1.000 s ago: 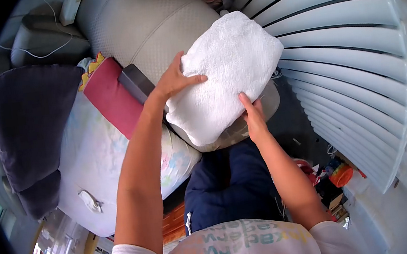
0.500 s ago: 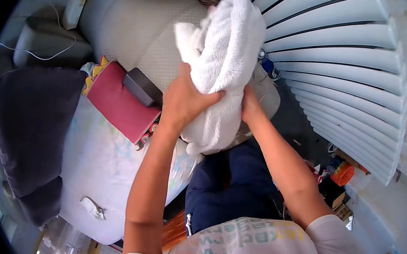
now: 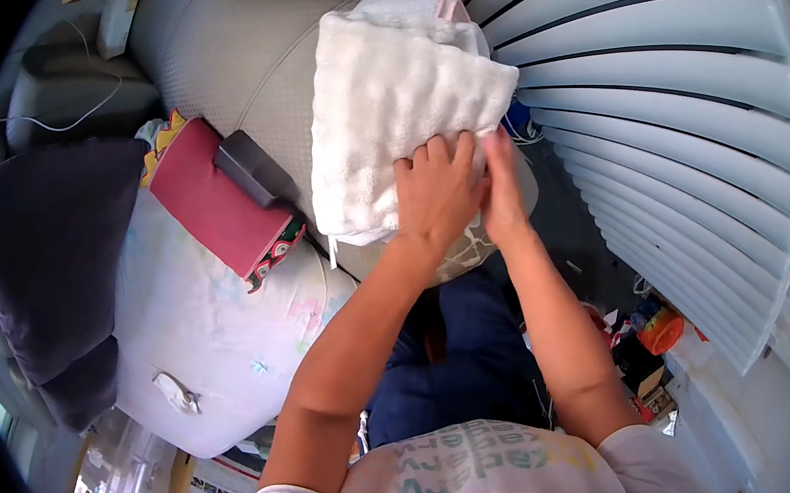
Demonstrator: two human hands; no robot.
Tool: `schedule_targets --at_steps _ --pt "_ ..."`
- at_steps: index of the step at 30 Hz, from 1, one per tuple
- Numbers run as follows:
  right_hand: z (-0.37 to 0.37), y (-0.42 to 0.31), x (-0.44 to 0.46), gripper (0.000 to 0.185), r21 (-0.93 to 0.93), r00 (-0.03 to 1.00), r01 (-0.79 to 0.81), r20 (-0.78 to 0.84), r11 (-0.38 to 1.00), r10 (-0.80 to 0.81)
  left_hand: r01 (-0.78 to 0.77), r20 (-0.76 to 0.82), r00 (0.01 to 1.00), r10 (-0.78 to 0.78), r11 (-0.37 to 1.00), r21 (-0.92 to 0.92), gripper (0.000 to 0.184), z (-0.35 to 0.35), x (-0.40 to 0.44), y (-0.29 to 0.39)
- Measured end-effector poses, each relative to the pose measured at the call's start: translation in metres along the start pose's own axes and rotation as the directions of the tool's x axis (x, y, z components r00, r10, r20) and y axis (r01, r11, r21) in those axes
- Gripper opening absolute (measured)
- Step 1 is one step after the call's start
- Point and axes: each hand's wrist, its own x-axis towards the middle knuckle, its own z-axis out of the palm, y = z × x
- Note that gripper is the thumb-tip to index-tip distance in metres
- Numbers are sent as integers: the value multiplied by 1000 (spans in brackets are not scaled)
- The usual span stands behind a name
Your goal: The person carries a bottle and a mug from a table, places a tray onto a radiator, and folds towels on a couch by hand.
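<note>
A folded white towel (image 3: 388, 101) spreads broad and flat over the grey padded seat, a pink-edged layer showing at its upper right. Bent fingers of my left hand (image 3: 437, 191) press into the towel's lower right part, closed on the cloth; the thumb is hidden. My right hand (image 3: 503, 190) is right beside it at the towel's right edge, fingers stretched upward and slightly blurred. Its fingertips touch or nearly touch the cloth.
A white slatted radiator (image 3: 653, 120) stands close on the right. To the left lie a red cushion (image 3: 214, 199), a dark grey box (image 3: 255, 168) and a dark cushion (image 3: 55, 256) on a pale sheet (image 3: 233, 362). Behind is a grey padded seat (image 3: 226, 42).
The towel was a tall bundle held between both hands; now it is lower and spread wider. My left hand has moved right onto its top, and my right hand has shifted upward alongside.
</note>
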Motion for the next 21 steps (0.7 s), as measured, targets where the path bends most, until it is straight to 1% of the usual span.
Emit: schedule_targets --at_steps 1,2,3,4,5,6,7,8,9,10,11,12,13,14,16,17,20,21 --pt "4 -2 2 85 -93 998 40 46 995 -36 -25 -11 1000 25 1000 -6 43 5 -3 -6" --pt "7 0 6 87 -112 1000 -7 4 994 7 -54 -20 998 54 998 -8 41 7 -6 -12" --pt "11 1 11 88 -127 998 -52 -36 991 47 -114 -14 993 113 991 -74 38 4 -9 -19" --pt "15 3 15 90 -141 993 -101 -75 985 91 -172 -37 985 168 976 -134 40 -4 -13 -28" --pt "18 5 20 88 -88 996 -50 -76 995 44 -233 -64 972 225 953 -193 42 -14 -16 -36" --pt "21 8 23 87 -79 994 -37 -102 996 29 -297 -95 955 282 921 -253 44 -24 -14 -44" --pt "21 11 26 85 -73 991 -25 -130 997 15 -249 -214 951 223 963 -104 48 -41 -9 -45" --pt "21 15 29 84 -70 987 -11 -161 997 0 -179 -339 923 180 983 35 52 -56 -3 -47" --pt "17 24 35 78 -80 978 20 -205 997 -37 -69 -400 912 93 995 74 53 -59 6 -52" --pt "15 22 35 76 -31 982 -48 -186 998 41 45 -462 887 8 994 103 55 -61 16 -58" --pt "13 19 35 74 15 981 -116 -157 993 117 118 -377 896 -237 943 -312 57 -39 24 -76" --pt "12 17 37 72 58 975 -181 -121 982 187 196 -200 884 -423 722 -663 60 -10 28 -96" --pt "12 18 40 64 44 979 -181 -86 982 185 298 -24 855 -519 528 -795 65 0 27 -104" --pt "11 15 45 64 29 970 -232 -62 972 234 339 6 833 -553 503 -795 67 6 27 -110" --pt "8 11 52 64 -2 940 -341 -18 940 341 318 33 836 -548 435 -843 69 7 26 -112" --pt "6 9 55 64 -15 936 -352 13 936 352 359 119 819 -562 340 -869 70 8 23 -114" --pt "3 10 61 64 -94 986 -155 44 984 159 363 234 810 -538 146 -920 70 5 18 -107" --pt "2 1 64 63 -99 990 -115 67 988 122 348 225 800 -557 124 -929 72 3 19 -94"
